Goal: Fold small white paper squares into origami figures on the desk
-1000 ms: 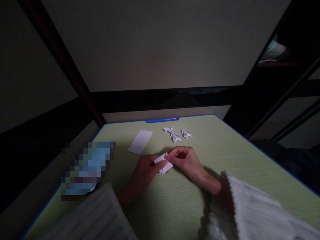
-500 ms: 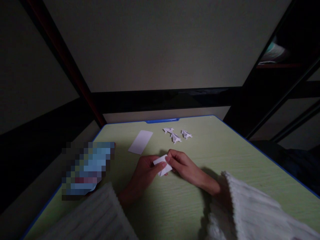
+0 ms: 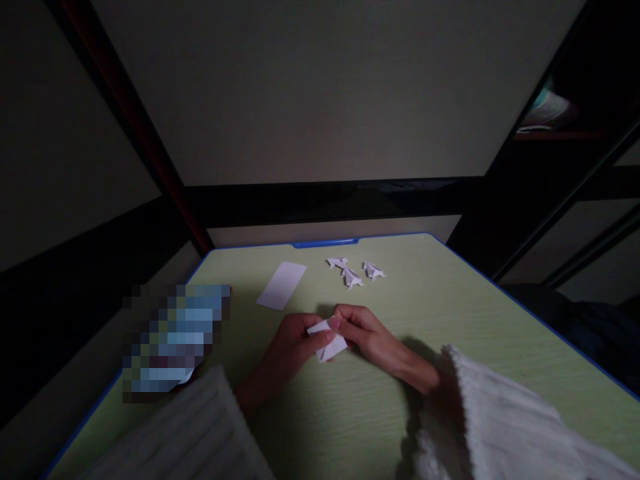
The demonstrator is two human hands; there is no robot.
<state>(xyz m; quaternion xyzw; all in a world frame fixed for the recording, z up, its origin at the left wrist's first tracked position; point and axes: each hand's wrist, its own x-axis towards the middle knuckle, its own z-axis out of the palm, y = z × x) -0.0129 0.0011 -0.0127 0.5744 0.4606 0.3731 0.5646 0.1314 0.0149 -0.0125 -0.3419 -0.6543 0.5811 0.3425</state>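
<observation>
Between my two hands is a small folded piece of white paper (image 3: 334, 348), held above the table with a crease line showing on it. My left hand (image 3: 295, 343) pinches its left side, thumb on top and fingers underneath. My right hand (image 3: 367, 335) grips its upper right edge between thumb and curled index finger. The underside of the paper is hidden by the fingers. Beyond my hands lie white origami frogs: one at the back (image 3: 337, 263), another touching it in front (image 3: 352, 277), and a third (image 3: 373, 270) apart to the right.
A flat white paper sheet (image 3: 282, 285) lies left of the frogs. At the table's left edge is a pixelated bluish object (image 3: 195, 333). The pale green table (image 3: 475, 320) has a blue rim and a blue handle (image 3: 326, 243) at the back, near a panelled wall.
The folded paper and both hands have shifted slightly down, toward me. My right thumb and fingers have moved a little along the paper's upper edge; both hands keep their hold.
</observation>
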